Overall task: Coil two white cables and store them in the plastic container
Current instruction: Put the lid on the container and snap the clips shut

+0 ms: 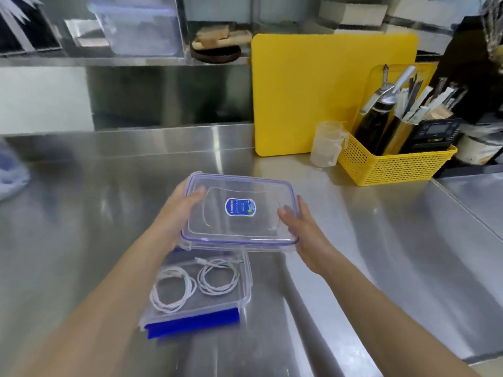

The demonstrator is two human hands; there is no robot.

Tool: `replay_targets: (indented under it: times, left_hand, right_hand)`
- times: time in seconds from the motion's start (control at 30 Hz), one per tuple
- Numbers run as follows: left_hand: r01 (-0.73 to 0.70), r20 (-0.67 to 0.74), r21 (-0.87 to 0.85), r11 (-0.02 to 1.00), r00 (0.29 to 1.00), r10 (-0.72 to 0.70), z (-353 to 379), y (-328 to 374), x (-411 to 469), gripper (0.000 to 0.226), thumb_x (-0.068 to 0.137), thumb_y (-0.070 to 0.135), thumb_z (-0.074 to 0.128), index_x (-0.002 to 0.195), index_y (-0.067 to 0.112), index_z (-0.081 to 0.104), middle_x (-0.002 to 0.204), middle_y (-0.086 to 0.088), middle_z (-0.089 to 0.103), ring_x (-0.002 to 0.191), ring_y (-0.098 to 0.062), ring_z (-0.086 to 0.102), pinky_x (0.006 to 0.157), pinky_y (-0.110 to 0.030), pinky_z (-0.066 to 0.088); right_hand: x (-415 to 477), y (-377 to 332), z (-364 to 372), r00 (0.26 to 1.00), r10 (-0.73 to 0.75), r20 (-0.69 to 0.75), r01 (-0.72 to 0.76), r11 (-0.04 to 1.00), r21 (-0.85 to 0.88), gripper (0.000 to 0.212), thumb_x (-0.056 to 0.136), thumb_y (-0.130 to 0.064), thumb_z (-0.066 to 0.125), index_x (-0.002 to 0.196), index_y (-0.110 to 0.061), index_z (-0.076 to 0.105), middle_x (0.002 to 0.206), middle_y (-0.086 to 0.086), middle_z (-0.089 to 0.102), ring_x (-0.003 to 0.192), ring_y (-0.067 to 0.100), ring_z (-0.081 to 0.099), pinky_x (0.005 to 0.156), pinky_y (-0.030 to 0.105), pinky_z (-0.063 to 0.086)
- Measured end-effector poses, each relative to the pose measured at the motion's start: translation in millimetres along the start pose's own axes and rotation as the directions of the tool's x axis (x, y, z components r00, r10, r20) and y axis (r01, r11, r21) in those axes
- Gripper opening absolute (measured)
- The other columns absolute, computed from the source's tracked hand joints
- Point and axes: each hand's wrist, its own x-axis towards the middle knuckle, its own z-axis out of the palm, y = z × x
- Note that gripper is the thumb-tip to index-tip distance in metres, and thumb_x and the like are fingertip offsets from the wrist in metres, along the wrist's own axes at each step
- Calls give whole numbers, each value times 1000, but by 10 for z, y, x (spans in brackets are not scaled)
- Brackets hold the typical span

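A clear plastic container [245, 289] with a blue clip on its near edge stands open on the steel counter. Two coiled white cables lie side by side in it: one on the left [172, 292], one on the right [219, 277]. The clear lid [241, 213], rimmed in blue with a blue sticker, hovers above the container's far half. My left hand [178, 210] grips the lid's left edge and my right hand [298, 227] grips its right edge.
A yellow cutting board [313, 96] leans at the back. Beside it stand a clear measuring cup [326, 144] and a yellow basket [392, 164] with utensils and a bottle. A plastic bag [11, 175] lies far left. A counter step [468, 202] runs at right.
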Motion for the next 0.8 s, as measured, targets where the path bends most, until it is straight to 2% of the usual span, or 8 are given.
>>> replay_targets:
  times: [0.07, 0.13, 0.27, 0.4, 0.5, 0.63, 0.7, 0.8]
  left_hand:
    - [-27, -106, 85, 996, 994, 36, -210, -83, -90, 26, 94, 36, 46, 118, 40, 56, 122, 1, 65, 109, -21, 63, 96, -45, 48]
    - [-21, -159, 184, 983, 986, 51, -428, -187, -218, 29, 93, 45, 43, 120, 42, 54, 129, 4, 60, 123, -20, 52, 105, -44, 39]
    - [94, -240, 274, 957, 970, -27, -772, -469, -466, 60, 77, 66, 38, 130, 40, 46, 143, -1, 48, 142, -30, 24, 115, -55, 19]
    - [202, -374, 450, 870, 927, -22, -904, -761, -619, 55, 91, 56, 31, 141, 32, 36, 153, 2, 33, 146, -21, 6, 118, -49, -6]
    - [233, -376, 340, 911, 922, -95, -876, -836, -698, 56, 85, 58, 39, 137, 36, 40, 150, 1, 39, 146, -22, 7, 117, -53, 6]
    - [231, -315, 99, 968, 930, -190, -822, -859, -721, 44, 85, 51, 45, 128, 43, 47, 137, 1, 54, 135, -26, 39, 109, -53, 33]
    - [222, -290, 64, 973, 937, -195, -779, -871, -715, 36, 92, 44, 44, 127, 39, 49, 128, 0, 60, 117, -24, 57, 100, -49, 45]
    - [226, -281, 98, 969, 941, -191, -748, -874, -700, 33, 92, 41, 47, 124, 32, 53, 120, -1, 65, 101, -22, 65, 92, -44, 52]
  right_hand:
    - [-5, 61, 244, 998, -43, 38, 48, 990, -132, 46, 86, -38, 58, 92, -77, 34, 77, -55, 52, 75, -27, 54, 52, 2, 46]
    - [-28, 123, 465, 995, -44, 86, 62, 972, -225, 52, 86, -39, 59, 84, -83, 32, 80, -59, 48, 80, -31, 50, 57, -2, 44]
    - [-41, 365, 691, 988, -54, 147, 99, 943, -318, 47, 79, -47, 64, 108, -67, 34, 98, -44, 55, 103, -3, 58, 84, 25, 52]
    - [-88, 500, 817, 983, -46, 178, 128, 867, -481, 49, 80, -47, 63, 114, -60, 30, 110, -32, 51, 110, 11, 56, 93, 34, 49]
    - [-142, 564, 825, 990, -24, 141, 99, 827, -553, 53, 82, -45, 62, 120, -53, 26, 112, -22, 53, 108, 13, 56, 97, 41, 48]
    - [-206, 650, 789, 994, -27, 110, 91, 773, -628, 57, 81, -50, 60, 127, -42, 29, 130, -8, 51, 118, 19, 51, 105, 53, 37]
    - [-231, 684, 759, 995, -12, 96, 68, 799, -598, 60, 76, -56, 61, 127, -39, 33, 130, -5, 52, 120, 22, 51, 103, 55, 39]
    - [-259, 749, 718, 995, 9, 96, 39, 871, -489, 61, 72, -54, 63, 125, -40, 37, 121, -12, 56, 110, 14, 58, 95, 48, 49]
